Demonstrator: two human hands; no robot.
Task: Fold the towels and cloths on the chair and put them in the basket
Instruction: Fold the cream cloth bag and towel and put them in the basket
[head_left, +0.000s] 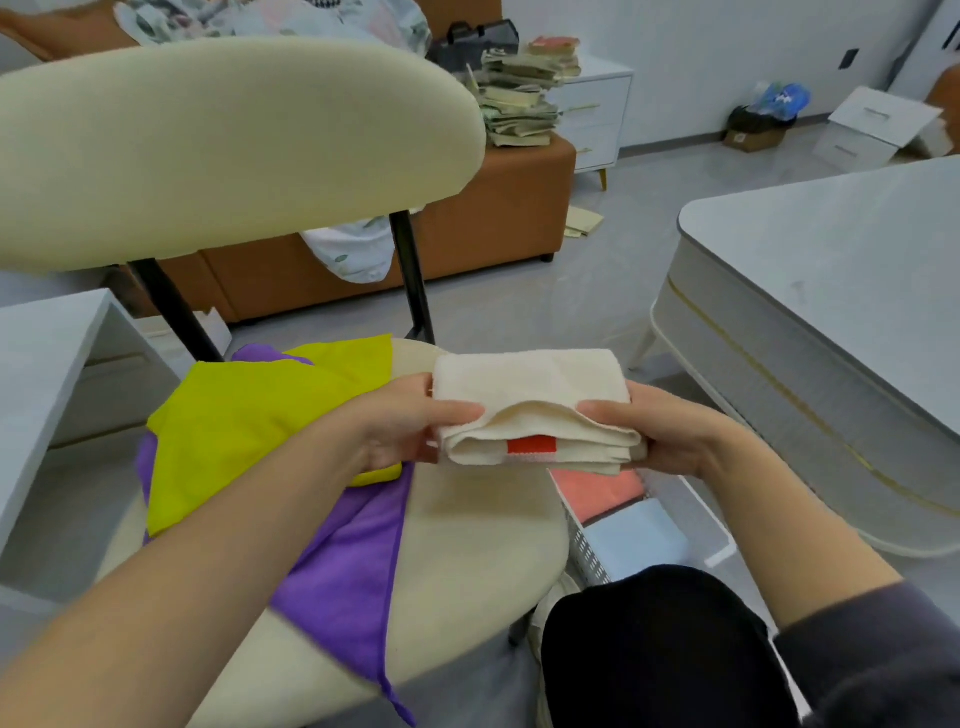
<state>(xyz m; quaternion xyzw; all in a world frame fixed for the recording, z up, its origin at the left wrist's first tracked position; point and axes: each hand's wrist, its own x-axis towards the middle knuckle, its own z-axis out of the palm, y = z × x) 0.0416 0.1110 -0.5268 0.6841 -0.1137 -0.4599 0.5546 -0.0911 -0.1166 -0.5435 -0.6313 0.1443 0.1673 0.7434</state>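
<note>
Holding the folded towel (530, 384) by both ends, I am gripping it with my left hand (405, 426) at nine o'clock and my right hand (660, 436) at three, thumbs on top. The basket (587, 556) is sitting at its five o'clock. The yellow cloth (249, 415) and purple cloth (343, 571) are lying on the chair (467, 561) at eight.

Dark grey sleeve (878, 660); black trousers (649, 654), apparently.

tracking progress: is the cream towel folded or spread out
Folded. The cream towel is a compact stack with layered edges showing, gripped at its ends by the left hand and right hand.
</note>
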